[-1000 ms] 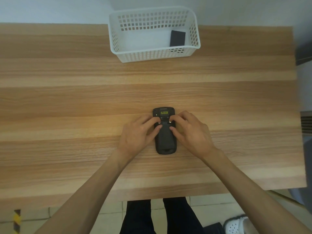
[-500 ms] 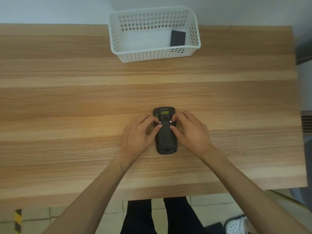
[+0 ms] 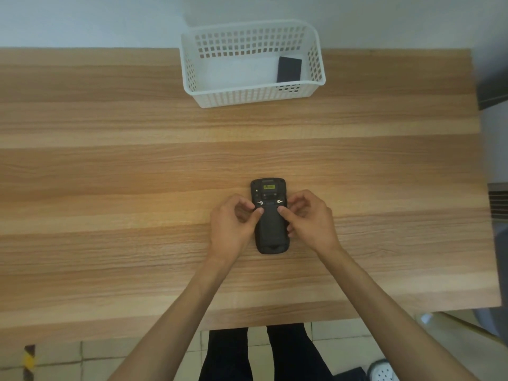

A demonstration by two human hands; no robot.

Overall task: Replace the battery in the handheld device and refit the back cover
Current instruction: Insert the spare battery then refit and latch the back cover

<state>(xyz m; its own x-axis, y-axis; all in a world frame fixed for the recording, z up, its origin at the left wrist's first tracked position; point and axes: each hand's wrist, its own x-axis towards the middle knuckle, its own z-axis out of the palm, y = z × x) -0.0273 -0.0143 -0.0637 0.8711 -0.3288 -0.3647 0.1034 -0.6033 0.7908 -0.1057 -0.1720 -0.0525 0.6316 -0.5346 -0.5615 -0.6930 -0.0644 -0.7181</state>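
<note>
Only the head cam here, looking straight down. The black handheld device (image 3: pixel 270 215) lies face down on the wooden bench (image 3: pixel 110 174), roughly centre and a bit toward the near edge, long axis pointing away from the person. The back cover (image 3: pixel 270 229) is sitting on it, covering the lower part of the body.

Up near the top of the device there's a small yellow-green label (image 3: pixel 269 187). There's some dark print on it but it's too small and blurry to read, so no brand or model that I can make out. Just below that are two little round silver latches (image 3: pixel 279 201), one on each side, each with a tiny white mark beside it that I can't read either.

The left hand (image 3: pixel 233 229) is against the left edge of the device, fingers curled, thumb tip pressed on the cover right under the left latch. The right hand (image 3: pixel 310 221) mirrors it on the right edge, thumb on the cover below the right latch. So neither grip is wrapped around anything, both are half-curled and just pressing on the device where it lies.

At the far edge of the bench sits a white plastic basket (image 3: pixel 247 92) with a dark flat rectangular battery (image 3: pixel 289 69) in its right end. No writing visible on that either.
</note>
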